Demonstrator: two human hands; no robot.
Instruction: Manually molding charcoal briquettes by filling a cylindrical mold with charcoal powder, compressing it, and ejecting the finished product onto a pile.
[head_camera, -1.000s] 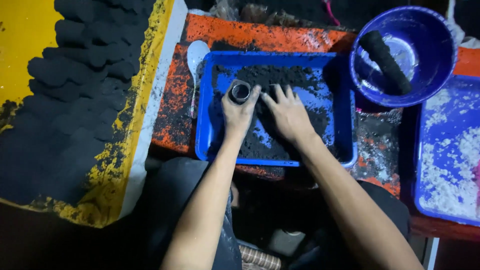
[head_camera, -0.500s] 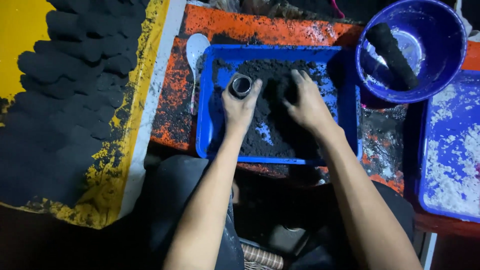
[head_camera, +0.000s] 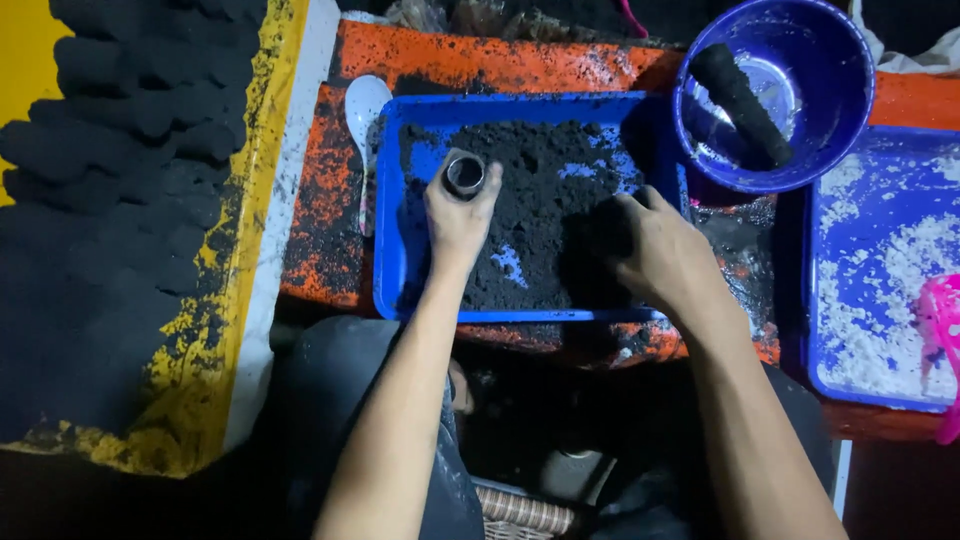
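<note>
Your left hand (head_camera: 458, 215) is gripping a small metal tube (head_camera: 464, 175), holding it upright with its open mouth facing up, over the near-left part of the blue tray (head_camera: 392, 262). The tube is sitting just above the black powder (head_camera: 540, 215) that is filling most of that tray. Your right hand (head_camera: 655, 250) is lying at the tray's right end, palm down, fingers curled into the powder and scooping at it; it is grasping loose powder and no solid thing that you can make out. Bare blue patches are showing through the powder near the tray's middle and far edge. A white spoon (head_camera: 364, 108) is lying just left of the tray, on the orange board (head_camera: 320, 220) that is carrying it. Right of the tray's far corner, a round blue bowl (head_camera: 830, 80) is holding a dark, powder-coated cylinder (head_camera: 740, 105) that is leaning inside it. Further right of the tray, a second blue tray (head_camera: 880, 270) is carrying white powder, with a pink object (head_camera: 943, 335) lying at its right edge. Well left of the tray, rows of black moulded lumps (head_camera: 110, 180) are covering a yellow sheet (head_camera: 215, 340).
</note>
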